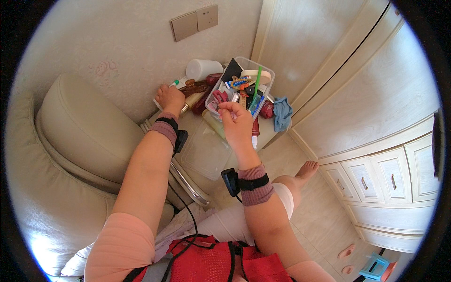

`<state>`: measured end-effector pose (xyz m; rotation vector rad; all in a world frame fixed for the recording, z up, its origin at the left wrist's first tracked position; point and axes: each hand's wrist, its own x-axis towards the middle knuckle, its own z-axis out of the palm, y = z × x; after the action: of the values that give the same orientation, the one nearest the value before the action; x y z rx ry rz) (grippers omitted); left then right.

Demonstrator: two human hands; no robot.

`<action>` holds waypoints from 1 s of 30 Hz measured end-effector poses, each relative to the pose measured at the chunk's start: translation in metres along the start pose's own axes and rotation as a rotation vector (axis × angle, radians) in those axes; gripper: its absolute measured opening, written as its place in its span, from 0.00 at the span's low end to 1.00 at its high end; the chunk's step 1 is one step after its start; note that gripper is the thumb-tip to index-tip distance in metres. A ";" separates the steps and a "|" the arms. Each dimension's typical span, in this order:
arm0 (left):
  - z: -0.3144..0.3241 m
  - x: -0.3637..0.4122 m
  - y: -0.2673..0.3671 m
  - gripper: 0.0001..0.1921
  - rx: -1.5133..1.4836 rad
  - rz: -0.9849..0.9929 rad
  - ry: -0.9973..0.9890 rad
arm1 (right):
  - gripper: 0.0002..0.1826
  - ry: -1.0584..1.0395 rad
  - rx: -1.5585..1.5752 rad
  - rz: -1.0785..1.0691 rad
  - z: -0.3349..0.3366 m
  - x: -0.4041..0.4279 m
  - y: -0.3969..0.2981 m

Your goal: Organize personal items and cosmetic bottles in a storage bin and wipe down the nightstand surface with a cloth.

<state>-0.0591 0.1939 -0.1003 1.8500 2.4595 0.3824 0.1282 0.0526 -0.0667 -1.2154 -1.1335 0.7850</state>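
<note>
My left hand (170, 98) is at the left of a small table, fingers curled down by a white item with a green cap (175, 83); whether it grips anything is hidden. Beside it lie a brown bottle (196, 89) and a gold tube (192, 103). My right hand (238, 123) is over the near edge of a clear plastic bin (270, 83), thumb and fingertips close together; any small thing between them cannot be made out. Inside the bin are a pink hair claw clip (220, 96), a bead bracelet (240, 84), a green stick-like item (258, 79) and several small things.
A white cylindrical container (203, 69) lies by the wall. Right of the bin are a dark red bottle (266, 110) and a blue cloth (283, 113). A clear lid (208, 158) lies in front. A beige leather sofa (88, 120) flanks the left, pale cabinets (352, 98) the right.
</note>
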 end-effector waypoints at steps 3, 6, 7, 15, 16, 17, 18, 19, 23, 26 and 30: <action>0.002 0.003 -0.004 0.15 0.051 0.004 0.019 | 0.07 -0.042 0.000 0.032 -0.001 0.000 -0.001; 0.005 0.006 -0.002 0.15 0.032 0.025 -0.048 | 0.07 -0.040 0.026 0.049 -0.003 0.001 0.001; 0.010 0.013 -0.009 0.15 0.019 0.007 -0.045 | 0.07 -0.047 0.026 0.049 0.000 0.000 -0.002; 0.000 0.000 0.016 0.12 -0.253 -0.130 0.011 | 0.07 0.042 0.000 0.003 -0.008 0.003 0.007; -0.002 0.002 0.020 0.12 -0.341 -0.014 0.155 | 0.07 0.028 0.053 0.012 -0.006 0.004 0.010; -0.004 0.003 0.025 0.12 -0.427 0.103 0.299 | 0.07 0.015 0.105 0.022 -0.004 0.005 0.012; -0.009 0.005 0.030 0.12 -0.420 0.099 0.303 | 0.07 0.009 0.112 0.024 -0.001 0.004 0.011; -0.015 0.004 0.044 0.13 -0.515 0.240 0.343 | 0.07 0.018 0.089 0.004 -0.002 0.003 0.011; -0.037 -0.011 0.098 0.15 -0.640 0.620 0.276 | 0.07 0.029 0.048 0.013 -0.005 0.002 0.004; -0.045 -0.030 0.125 0.16 -0.716 0.788 0.152 | 0.07 0.045 0.013 -0.013 -0.012 0.005 0.011; -0.041 -0.028 0.122 0.18 -0.710 0.839 0.011 | 0.07 0.039 0.052 -0.007 -0.012 0.005 0.010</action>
<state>0.0560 0.1916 -0.0375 2.3284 1.1309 1.0935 0.1420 0.0554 -0.0751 -1.1783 -1.0791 0.7773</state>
